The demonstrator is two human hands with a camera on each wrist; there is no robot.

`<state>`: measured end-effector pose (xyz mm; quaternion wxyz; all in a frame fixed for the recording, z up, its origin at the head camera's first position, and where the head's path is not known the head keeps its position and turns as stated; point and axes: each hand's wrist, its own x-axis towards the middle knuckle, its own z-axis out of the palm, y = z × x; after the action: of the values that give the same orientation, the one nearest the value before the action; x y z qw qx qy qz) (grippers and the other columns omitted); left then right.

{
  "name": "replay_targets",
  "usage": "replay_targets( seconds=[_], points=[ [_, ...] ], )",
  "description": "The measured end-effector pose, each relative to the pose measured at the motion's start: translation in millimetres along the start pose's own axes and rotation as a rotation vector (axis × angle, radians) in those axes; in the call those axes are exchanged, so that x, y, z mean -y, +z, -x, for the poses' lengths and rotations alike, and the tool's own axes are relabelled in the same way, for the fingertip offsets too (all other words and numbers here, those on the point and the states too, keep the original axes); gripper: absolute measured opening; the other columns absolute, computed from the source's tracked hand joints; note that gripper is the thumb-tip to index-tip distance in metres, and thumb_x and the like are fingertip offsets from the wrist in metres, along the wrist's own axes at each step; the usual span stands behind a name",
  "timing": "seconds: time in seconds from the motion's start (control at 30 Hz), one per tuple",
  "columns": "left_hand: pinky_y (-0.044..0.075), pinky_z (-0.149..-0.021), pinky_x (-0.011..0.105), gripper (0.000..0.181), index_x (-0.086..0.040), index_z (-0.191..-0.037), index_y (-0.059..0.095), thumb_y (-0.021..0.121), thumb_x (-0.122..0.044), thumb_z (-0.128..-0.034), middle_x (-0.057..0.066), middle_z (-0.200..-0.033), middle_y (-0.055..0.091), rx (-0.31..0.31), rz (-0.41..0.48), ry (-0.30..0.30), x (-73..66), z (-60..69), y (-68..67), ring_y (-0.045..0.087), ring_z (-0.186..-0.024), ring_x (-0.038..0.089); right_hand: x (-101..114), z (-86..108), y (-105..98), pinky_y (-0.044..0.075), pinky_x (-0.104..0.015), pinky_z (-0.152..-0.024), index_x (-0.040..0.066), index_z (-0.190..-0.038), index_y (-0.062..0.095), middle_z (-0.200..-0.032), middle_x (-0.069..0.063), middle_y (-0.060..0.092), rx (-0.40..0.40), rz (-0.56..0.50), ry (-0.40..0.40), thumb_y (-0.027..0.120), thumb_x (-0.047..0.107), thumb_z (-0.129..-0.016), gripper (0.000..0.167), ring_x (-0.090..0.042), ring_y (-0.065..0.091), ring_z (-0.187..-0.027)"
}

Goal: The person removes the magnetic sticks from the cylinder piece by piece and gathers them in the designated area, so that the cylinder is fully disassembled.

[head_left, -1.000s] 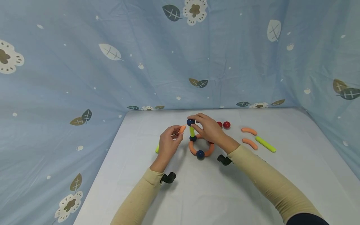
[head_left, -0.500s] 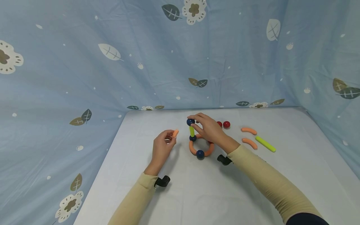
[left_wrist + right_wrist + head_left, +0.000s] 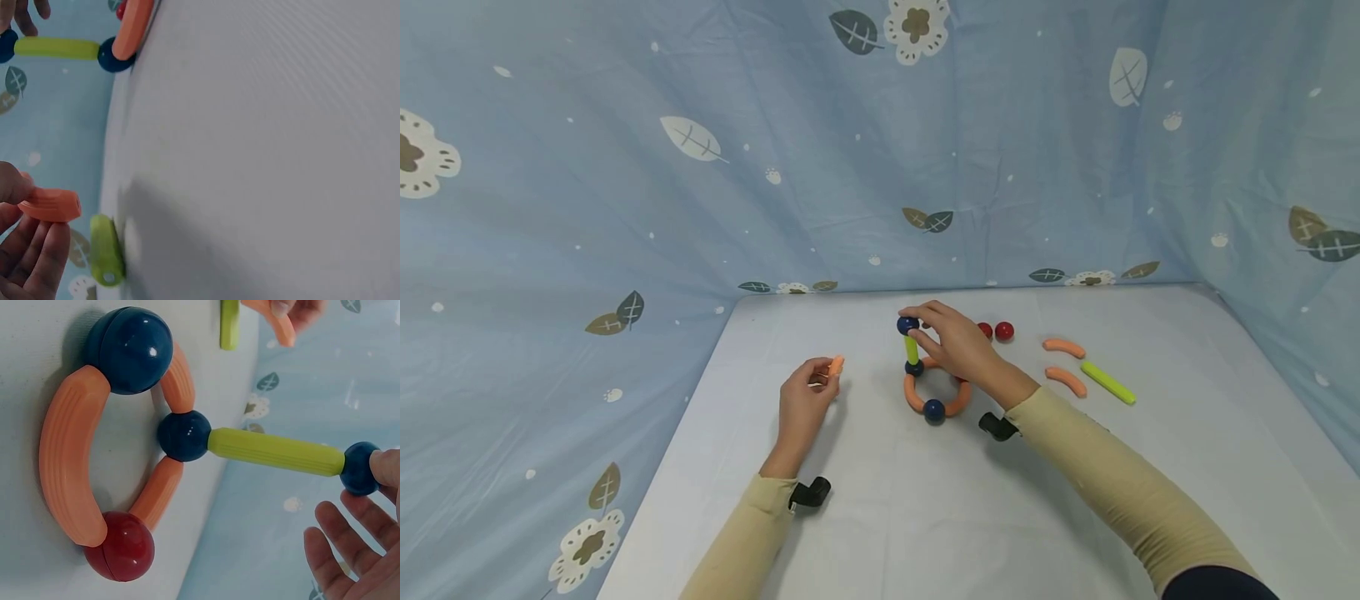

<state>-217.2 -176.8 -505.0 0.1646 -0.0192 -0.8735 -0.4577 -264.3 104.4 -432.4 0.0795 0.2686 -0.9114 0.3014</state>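
Observation:
My left hand (image 3: pixel 803 406) pinches a curved orange stick (image 3: pixel 55 205) between thumb and fingers, above the table's left part. With thumb and fingertips my right hand (image 3: pixel 958 342) holds a dark blue ball (image 3: pixel 360 469) on top of an upright yellow-green stick (image 3: pixel 278 451). That stick's foot meets a lower blue ball (image 3: pixel 185 435) in a ring of curved orange sticks (image 3: pixel 72 456). Two more balls sit in the ring, a blue ball (image 3: pixel 130 350) at the front and a red ball (image 3: pixel 122 545), which my right hand mostly covers in the head view.
Right of the ring lie two curved orange sticks (image 3: pixel 1064 348) and a straight yellow-green stick (image 3: pixel 1108 382). Red balls (image 3: pixel 1004 332) rest behind my right hand. Another green stick (image 3: pixel 107 251) lies near my left hand. A patterned blue cloth (image 3: pixel 820 167) hangs behind the white table (image 3: pixel 910 525).
My left hand has drawn away from the ring to the left and toward me, carrying the orange stick. My right hand stays at the top blue ball.

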Motion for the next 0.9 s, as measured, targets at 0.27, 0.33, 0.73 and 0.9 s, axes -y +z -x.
replay_targets(
  seconds=[0.27, 0.33, 0.73, 0.9],
  points=[
    [0.057, -0.073, 0.023, 0.027, -0.007, -0.117, 0.072, 0.074, -0.005, -0.0898, 0.008, -0.105, 0.071, -0.042, -0.033, -0.066, 18.8, 1.2, -15.7, 0.067, -0.090, 0.019, 0.4, -0.8, 0.0, 0.057, -0.042, -0.088, 0.021, -0.143, 0.059, -0.133, -0.005, 0.061, 0.007, -0.014, 0.006, 0.066, 0.023, -0.101, 0.042, -0.026, 0.064, -0.113],
    [0.056, -0.072, 0.021, 0.027, -0.007, -0.117, 0.071, 0.074, -0.005, -0.0897, 0.009, -0.105, 0.071, -0.049, -0.030, -0.083, 22.8, 1.2, -19.3, 0.067, -0.090, 0.020, 0.5, -1.1, 0.1, 0.057, -0.043, -0.089, 0.021, -0.143, 0.059, -0.133, -0.005, 0.061, 0.008, -0.017, 0.008, 0.066, 0.023, -0.101, 0.043, -0.026, 0.064, -0.113],
    [0.052, -0.066, 0.016, 0.027, -0.007, -0.117, 0.071, 0.073, -0.007, -0.0902, 0.009, -0.104, 0.070, -0.061, -0.013, -0.177, 33.2, 3.1, -36.1, 0.065, -0.090, 0.019, 0.4, -1.2, -0.1, 0.057, -0.043, -0.091, 0.021, -0.144, 0.058, -0.134, -0.005, 0.060, 0.023, -0.027, 0.016, 0.065, 0.022, -0.102, 0.043, -0.027, 0.065, -0.114],
    [0.050, -0.063, 0.015, 0.028, -0.005, -0.118, 0.070, 0.073, -0.007, -0.0906, 0.011, -0.104, 0.069, -0.068, -0.026, -0.205, 37.5, 3.1, -41.2, 0.064, -0.089, 0.020, 1.3, -0.7, -0.7, 0.056, -0.044, -0.090, 0.021, -0.145, 0.058, -0.135, -0.006, 0.060, 0.021, -0.029, 0.019, 0.065, 0.022, -0.102, 0.043, -0.028, 0.065, -0.113]
  ],
)
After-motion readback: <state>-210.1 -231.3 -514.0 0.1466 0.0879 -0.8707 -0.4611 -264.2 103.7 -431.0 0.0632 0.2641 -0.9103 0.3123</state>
